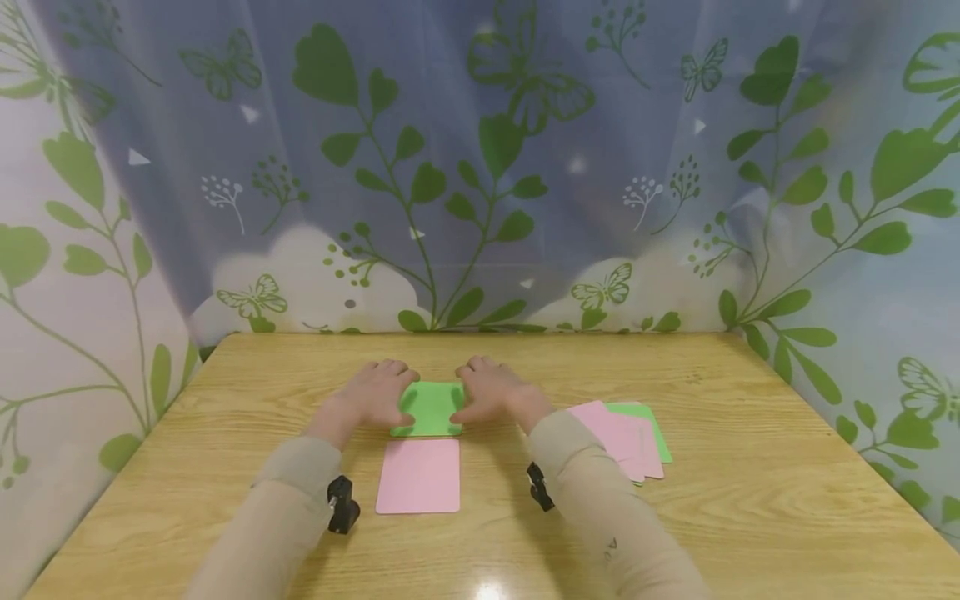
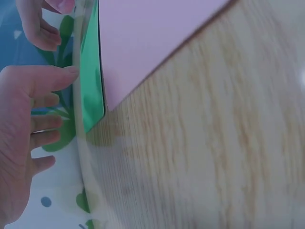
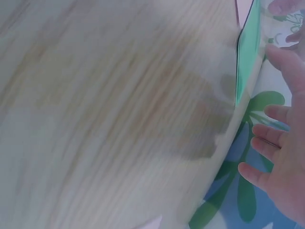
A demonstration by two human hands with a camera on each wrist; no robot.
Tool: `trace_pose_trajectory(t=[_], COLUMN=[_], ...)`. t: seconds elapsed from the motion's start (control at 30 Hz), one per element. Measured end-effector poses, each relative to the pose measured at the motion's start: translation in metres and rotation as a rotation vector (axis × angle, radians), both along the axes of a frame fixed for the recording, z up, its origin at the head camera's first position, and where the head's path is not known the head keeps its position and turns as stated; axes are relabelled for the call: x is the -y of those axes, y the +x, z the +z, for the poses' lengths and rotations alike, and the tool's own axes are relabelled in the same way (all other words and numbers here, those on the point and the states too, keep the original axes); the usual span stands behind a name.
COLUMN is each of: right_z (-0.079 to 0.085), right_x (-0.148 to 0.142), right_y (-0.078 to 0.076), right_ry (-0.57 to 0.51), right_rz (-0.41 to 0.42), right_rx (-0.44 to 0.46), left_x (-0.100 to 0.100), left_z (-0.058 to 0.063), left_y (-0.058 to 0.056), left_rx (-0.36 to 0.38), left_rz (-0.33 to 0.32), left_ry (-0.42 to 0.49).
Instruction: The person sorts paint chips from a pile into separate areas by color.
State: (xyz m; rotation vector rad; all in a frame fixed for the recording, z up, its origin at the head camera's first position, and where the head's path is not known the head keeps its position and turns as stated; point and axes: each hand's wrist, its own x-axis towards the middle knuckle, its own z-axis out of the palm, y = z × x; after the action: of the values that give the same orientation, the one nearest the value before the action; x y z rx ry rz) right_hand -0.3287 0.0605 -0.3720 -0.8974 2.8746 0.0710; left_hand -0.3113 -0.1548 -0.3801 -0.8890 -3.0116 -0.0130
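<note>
A green card (image 1: 433, 408) lies flat on the table, just beyond a pink card (image 1: 418, 477). At the green card's left end is my left hand (image 1: 375, 396), thumb and fingers spread apart. The right hand (image 1: 491, 392) mirrors it at the other end, and between the two most of the green surface shows. Seen from the left wrist, the left thumb (image 2: 57, 78) is beside the green card's edge; whether it touches cannot be told. In the right wrist view the fingers of the right hand (image 3: 286, 157) are loosely bent and hold nothing.
To the right, partly behind the right forearm, is a loose pile of pink cards (image 1: 626, 442) with a green card (image 1: 658, 429) showing at its edge. The wooden table (image 1: 225, 500) ends at a patterned curtain (image 1: 450, 167). Each wrist wears a small black camera (image 1: 342, 504).
</note>
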Motion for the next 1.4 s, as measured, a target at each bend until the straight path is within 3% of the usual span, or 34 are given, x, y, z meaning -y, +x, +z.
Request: trace_pose_trajectory(t=[0.43, 0.77, 1.13, 1.4], right_z=[0.017, 0.011, 0.01, 0.006], right_x=[-0.067, -0.124, -0.167, -0.186], right_y=[0.008, 0.02, 0.034, 0.045], right_ry=[-0.099, -0.144, -0.106, -0.043], right_rz=[0.003, 0.047, 0.152, 0.138], right_rx=[-0.014, -0.01, -0.052, -0.012], left_x=[-0.034, -0.075, -0.121, -0.157], left_z=[0.005, 0.006, 0.002, 0.0], left_y=[-0.001, 0.008, 0.016, 0.026], left_rx=[-0.063, -0.095, -0.066, -0.005], left_rz=[-0.058, -0.113, -0.09, -0.119], left_ry=[-0.043, -0.048, -0.076, -0.074])
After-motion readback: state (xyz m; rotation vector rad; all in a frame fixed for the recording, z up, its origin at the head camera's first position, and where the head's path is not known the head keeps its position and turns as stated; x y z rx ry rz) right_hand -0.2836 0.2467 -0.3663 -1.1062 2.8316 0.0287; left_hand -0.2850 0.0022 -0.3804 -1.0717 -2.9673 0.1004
